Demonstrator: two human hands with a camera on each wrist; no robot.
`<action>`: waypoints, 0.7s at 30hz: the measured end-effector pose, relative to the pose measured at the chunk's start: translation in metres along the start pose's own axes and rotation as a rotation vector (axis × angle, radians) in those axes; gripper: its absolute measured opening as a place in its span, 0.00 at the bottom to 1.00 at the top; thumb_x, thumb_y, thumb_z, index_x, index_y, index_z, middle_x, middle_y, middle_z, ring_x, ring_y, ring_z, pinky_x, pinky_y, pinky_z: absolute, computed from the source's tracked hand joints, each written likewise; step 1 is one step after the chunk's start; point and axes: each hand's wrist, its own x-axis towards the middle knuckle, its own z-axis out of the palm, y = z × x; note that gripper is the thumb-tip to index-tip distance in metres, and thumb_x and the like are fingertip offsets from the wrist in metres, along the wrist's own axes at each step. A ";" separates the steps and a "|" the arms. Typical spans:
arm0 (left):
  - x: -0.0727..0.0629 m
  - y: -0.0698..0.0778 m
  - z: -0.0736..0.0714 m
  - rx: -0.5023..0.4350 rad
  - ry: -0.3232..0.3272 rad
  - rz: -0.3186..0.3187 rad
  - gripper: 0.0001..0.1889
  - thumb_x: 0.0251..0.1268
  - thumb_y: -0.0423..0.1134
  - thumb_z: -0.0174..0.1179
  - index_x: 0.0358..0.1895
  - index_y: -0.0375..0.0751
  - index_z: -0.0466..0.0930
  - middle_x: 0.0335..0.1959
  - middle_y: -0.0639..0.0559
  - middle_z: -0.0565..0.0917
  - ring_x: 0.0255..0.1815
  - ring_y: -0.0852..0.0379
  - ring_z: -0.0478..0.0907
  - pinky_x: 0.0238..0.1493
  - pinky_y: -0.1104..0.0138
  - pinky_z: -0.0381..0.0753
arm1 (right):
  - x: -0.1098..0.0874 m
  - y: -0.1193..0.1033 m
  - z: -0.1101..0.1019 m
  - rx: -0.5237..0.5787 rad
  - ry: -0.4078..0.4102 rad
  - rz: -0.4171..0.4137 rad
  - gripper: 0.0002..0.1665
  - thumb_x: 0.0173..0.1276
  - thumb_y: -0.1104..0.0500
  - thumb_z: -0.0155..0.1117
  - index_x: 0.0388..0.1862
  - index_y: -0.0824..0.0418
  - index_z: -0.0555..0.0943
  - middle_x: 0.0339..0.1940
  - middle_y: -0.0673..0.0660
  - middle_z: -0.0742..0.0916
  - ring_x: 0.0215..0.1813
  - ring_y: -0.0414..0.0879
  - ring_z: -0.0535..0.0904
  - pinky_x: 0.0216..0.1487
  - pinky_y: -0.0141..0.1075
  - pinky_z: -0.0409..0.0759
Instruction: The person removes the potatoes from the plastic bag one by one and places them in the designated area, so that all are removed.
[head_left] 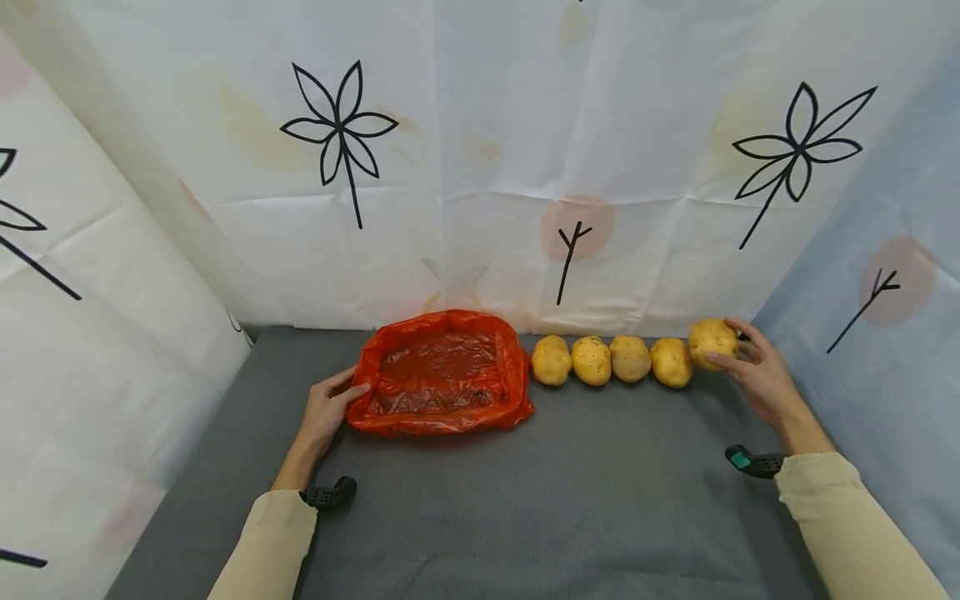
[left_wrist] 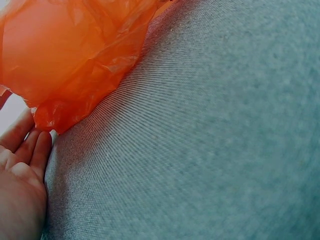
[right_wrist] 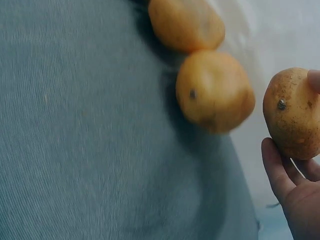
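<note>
An orange-red plastic bag [head_left: 442, 423], its wide mouth spread upward, sits on the grey table. At its left end my left hand [head_left: 327, 410] holds the rim, thumb over the edge and fingers along the outer side. The left wrist view shows those fingertips against the thin plastic [left_wrist: 65, 65]. My right hand [head_left: 761, 379] grips a potato [head_left: 711, 342] between thumb and fingers at the right end of a row of several potatoes [head_left: 591, 361]. In the right wrist view the held potato [right_wrist: 290, 115] is apart from the nearest one [right_wrist: 215, 92] and looks raised off the cloth.
The row runs from the bag's right side along the table's back edge. Grey cloth [head_left: 555, 500] covers the table. Patterned white curtains [head_left: 487, 167] hang close behind and at both sides. Each wrist wears a black camera band [head_left: 757, 463].
</note>
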 end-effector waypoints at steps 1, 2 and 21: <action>0.000 0.000 0.000 -0.002 0.000 0.000 0.29 0.75 0.43 0.62 0.75 0.42 0.69 0.72 0.41 0.72 0.56 0.66 0.75 0.50 0.78 0.77 | 0.001 0.002 -0.002 0.009 0.001 0.016 0.43 0.73 0.59 0.68 0.81 0.45 0.60 0.71 0.66 0.61 0.52 0.33 0.70 0.45 0.22 0.78; 0.000 0.000 0.000 -0.005 0.000 -0.001 0.29 0.74 0.43 0.62 0.75 0.42 0.69 0.71 0.41 0.72 0.56 0.65 0.75 0.50 0.78 0.77 | 0.001 0.005 -0.004 0.027 -0.001 0.034 0.43 0.73 0.59 0.68 0.81 0.43 0.61 0.72 0.67 0.60 0.52 0.33 0.70 0.45 0.22 0.78; 0.002 -0.001 0.001 -0.001 0.016 0.000 0.30 0.73 0.43 0.64 0.74 0.40 0.70 0.70 0.40 0.74 0.55 0.63 0.76 0.49 0.76 0.78 | 0.013 0.027 -0.019 -0.208 -0.122 0.238 0.49 0.79 0.52 0.60 0.86 0.52 0.42 0.79 0.79 0.43 0.76 0.72 0.50 0.61 0.50 0.72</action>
